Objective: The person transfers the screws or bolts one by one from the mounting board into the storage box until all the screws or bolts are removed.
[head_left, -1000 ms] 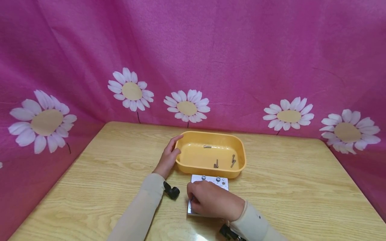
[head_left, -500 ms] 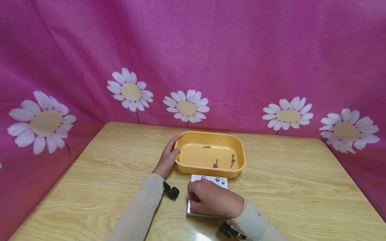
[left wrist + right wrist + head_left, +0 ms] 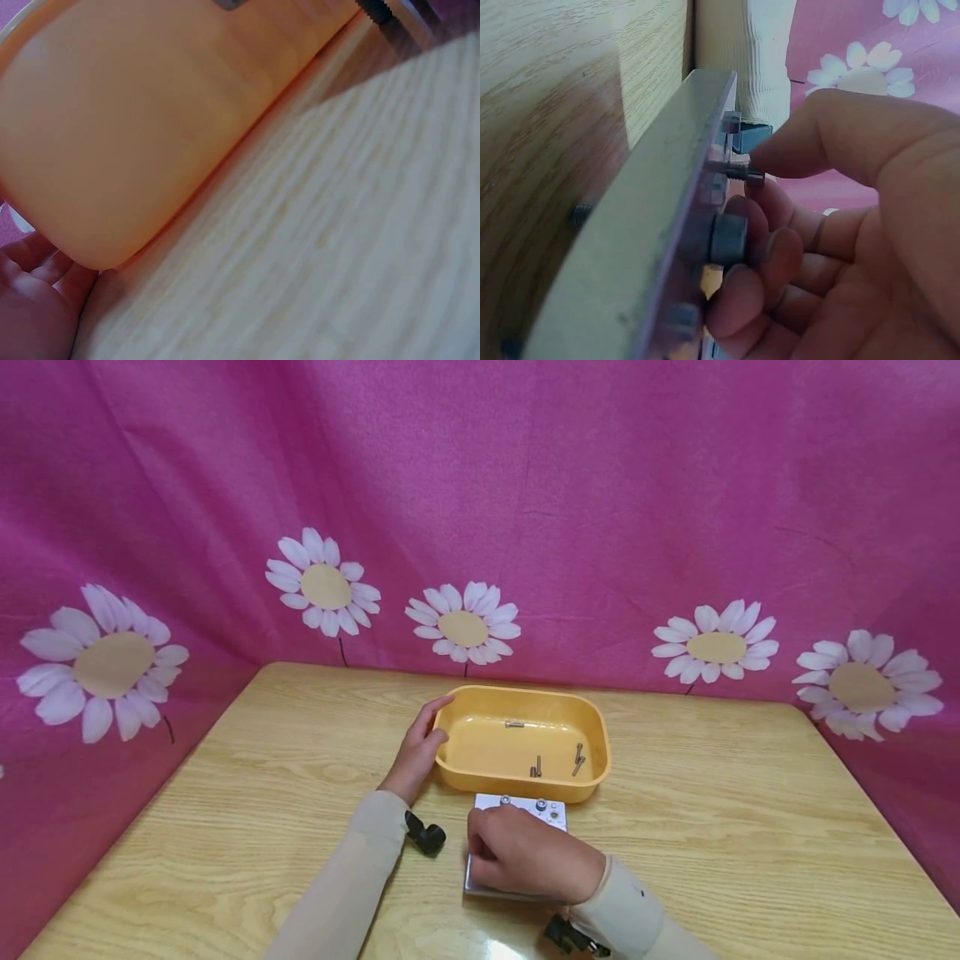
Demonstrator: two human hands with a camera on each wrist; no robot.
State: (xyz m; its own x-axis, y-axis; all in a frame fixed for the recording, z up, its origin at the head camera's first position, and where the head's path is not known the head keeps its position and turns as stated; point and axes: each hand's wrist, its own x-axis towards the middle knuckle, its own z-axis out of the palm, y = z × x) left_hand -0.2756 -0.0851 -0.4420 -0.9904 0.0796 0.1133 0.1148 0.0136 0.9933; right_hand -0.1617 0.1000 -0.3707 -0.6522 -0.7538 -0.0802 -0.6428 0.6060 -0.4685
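Toward the table's [image 3: 750,793] far edge, your spread left hand [image 3: 414,758] is likely steadying the tray [image 3: 480,752], your right hand [image 3: 528,854] pinching a screw [image 3: 744,174].

In the head view, the right hand [image 3: 534,853] hides the pinched screw [image 3: 739,172] and much of the plate [image 3: 523,802].

A magenta cloth [image 3: 585,485] printed with white daisies [image 3: 462,628] fills the upper frame. Below stretches a wood-grain table [image 3: 750,810], a bright reflection [image 3: 501,950] at bottom center.
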